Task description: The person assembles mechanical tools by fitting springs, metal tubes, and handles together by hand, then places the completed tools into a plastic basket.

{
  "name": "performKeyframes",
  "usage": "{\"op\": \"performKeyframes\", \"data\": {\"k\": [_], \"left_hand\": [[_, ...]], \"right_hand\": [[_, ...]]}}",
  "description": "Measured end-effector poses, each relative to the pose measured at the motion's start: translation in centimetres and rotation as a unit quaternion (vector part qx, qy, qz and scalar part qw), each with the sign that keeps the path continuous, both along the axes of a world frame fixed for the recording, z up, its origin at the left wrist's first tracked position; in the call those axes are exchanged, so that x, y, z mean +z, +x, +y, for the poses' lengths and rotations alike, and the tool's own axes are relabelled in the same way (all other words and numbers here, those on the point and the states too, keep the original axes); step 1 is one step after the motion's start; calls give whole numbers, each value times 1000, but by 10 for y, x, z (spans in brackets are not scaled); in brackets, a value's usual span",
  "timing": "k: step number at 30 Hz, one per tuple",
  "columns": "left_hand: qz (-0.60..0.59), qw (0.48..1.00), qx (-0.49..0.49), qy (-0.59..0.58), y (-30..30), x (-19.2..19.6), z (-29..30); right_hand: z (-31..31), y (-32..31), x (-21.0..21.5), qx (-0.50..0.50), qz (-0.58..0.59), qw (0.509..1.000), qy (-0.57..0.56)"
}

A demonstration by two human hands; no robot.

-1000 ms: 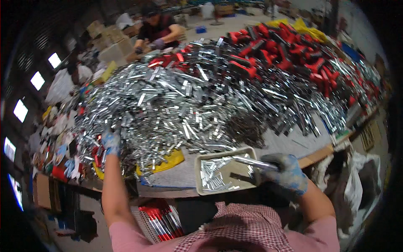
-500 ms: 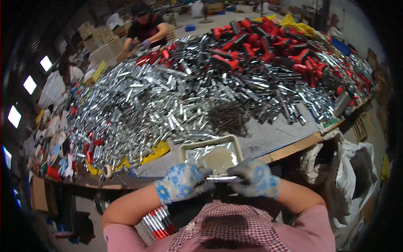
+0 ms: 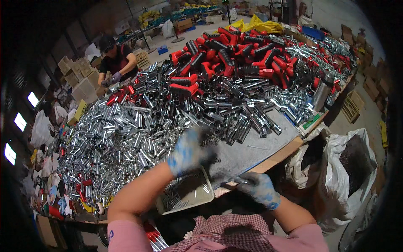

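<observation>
My left hand (image 3: 188, 152), in a blue-and-white patterned glove with dark fingers, reaches over the near edge of the pile of shiny metal tubes (image 3: 138, 122). Its fingers are smeared by motion, so a grip cannot be made out. Low on the right, my gloved right hand (image 3: 259, 190) is closed on a metal tube (image 3: 236, 179) that is partly blurred. Between my arms, a cream tray (image 3: 194, 205) with small metal pins (image 3: 178, 199) sits tilted at the table edge. Dark thin springs or pins lie just beyond my left hand, partly hidden by it.
Red-and-black handles (image 3: 226, 59) are heaped at the back. A steel flask (image 3: 323, 90) stands far right. White sacks (image 3: 348, 168) are beside the table's right edge. A co-worker (image 3: 117, 63) handles parts across the pile. Red-and-silver tools (image 3: 155, 239) lie below my left arm.
My hands, together over the tray before, are now apart. The left has gone forward to the pile; the right stays low with the metal tube. The view has turned, and the tray appears lower left.
</observation>
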State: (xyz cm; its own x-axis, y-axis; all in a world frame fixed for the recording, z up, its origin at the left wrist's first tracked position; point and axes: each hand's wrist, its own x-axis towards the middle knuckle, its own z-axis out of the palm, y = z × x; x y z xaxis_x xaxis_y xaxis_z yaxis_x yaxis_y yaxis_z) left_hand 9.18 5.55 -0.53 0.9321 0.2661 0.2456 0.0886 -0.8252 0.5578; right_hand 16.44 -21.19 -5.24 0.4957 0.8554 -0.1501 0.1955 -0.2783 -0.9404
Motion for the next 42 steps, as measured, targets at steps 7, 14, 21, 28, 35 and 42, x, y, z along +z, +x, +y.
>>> {"op": "performKeyframes", "data": {"k": [7,14,21,28,35,42], "left_hand": [[210,934,289,28,144,-5,94],[301,928,194,105,126,13,122],[-20,900,193,-391,-3,4,78],[-228,774,143,-573,-114,15,-24],[-86,720,212,-656,-200,-30,-90],[183,839,121,-498,-225,-13,-95]], "right_hand": [[-17,10,-12,-84,-62,995,12],[-27,11,-5,-68,-97,993,-8],[-14,-5,-12,-54,-103,992,52],[4,-42,-6,25,-47,998,42],[18,-77,2,91,-248,953,149],[21,-104,0,267,-264,920,112]]}}
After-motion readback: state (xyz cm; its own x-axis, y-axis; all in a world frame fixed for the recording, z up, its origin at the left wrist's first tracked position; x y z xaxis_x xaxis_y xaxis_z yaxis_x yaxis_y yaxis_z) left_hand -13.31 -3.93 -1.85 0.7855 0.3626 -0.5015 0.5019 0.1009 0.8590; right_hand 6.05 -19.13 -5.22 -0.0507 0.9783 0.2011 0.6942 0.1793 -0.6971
